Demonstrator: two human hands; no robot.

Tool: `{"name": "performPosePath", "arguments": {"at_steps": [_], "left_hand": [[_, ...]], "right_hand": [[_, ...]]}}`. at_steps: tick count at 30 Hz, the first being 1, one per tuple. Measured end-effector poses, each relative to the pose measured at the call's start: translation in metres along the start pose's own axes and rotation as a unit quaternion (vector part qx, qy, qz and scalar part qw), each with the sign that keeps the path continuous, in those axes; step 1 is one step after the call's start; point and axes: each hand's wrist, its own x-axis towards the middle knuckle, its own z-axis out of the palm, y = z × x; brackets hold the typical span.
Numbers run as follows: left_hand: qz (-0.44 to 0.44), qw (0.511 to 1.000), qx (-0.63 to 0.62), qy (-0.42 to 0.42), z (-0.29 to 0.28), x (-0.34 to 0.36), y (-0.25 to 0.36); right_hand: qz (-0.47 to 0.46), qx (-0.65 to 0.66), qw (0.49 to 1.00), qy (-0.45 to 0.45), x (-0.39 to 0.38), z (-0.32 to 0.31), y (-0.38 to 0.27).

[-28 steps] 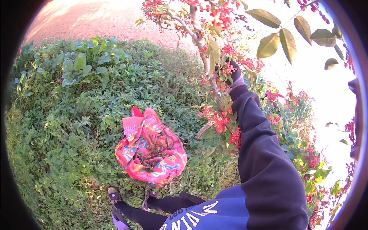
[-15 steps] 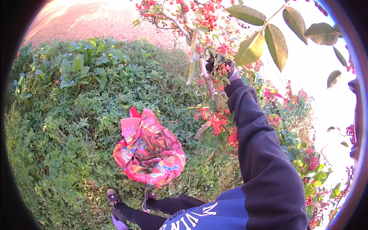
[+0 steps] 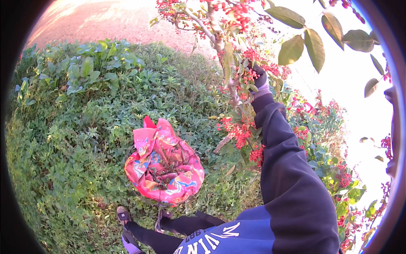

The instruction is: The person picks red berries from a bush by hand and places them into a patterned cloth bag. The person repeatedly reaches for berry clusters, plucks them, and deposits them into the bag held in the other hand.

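My right hand (image 3: 261, 78), in a dark glove with a lilac cuff, reaches up into a shrub branch. Its fingers are curled at a cluster of red berries (image 3: 247, 76), with leaves and berries hiding the fingertips. The pale branch (image 3: 231, 86) stands just left of the hand. Low at the left, near my shoes, hangs my left hand (image 3: 131, 244) in a dark and purple glove; its fingers are too unclear to read. A basket lined with bright pink patterned cloth (image 3: 186, 186) rests on the ground before my feet, with dark twiggy stuff (image 3: 167, 167) inside.
More red berry clusters (image 3: 241, 137) hang below my forearm. Large leaves (image 3: 314, 46) droop at the upper right. Low green weeds (image 3: 72, 148) cover the ground around the basket, with bare reddish soil (image 3: 93, 25) beyond. My shoes (image 3: 122, 214) stand close to the basket.
My right hand has shifted a little right and down at the berries. The branch and upper leaves have moved right in the view. The basket is where it was.
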Motion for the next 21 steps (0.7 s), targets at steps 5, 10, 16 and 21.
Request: {"name": "performPosePath", "arguments": {"at_steps": [5, 10, 16, 21], "left_hand": [[-0.001, 0.999, 0.024, 0.035, -0.003, -0.002, 0.002], [-0.001, 0.999, 0.042, -0.007, 0.0, 0.004, 0.002], [-0.012, 1.0, 0.013, 0.026, -0.004, -0.004, 0.005], [-0.015, 0.999, 0.045, 0.007, -0.009, -0.008, 0.02]], "right_hand": [[0.016, 0.027, 0.989, -0.148, -0.012, -0.008, -0.024], [0.009, -0.312, 0.938, -0.151, -0.012, -0.005, -0.037], [0.225, 0.289, 0.929, 0.05, -0.017, 0.0, -0.032], [-0.012, -0.137, 0.971, -0.195, -0.013, -0.002, -0.022]]}}
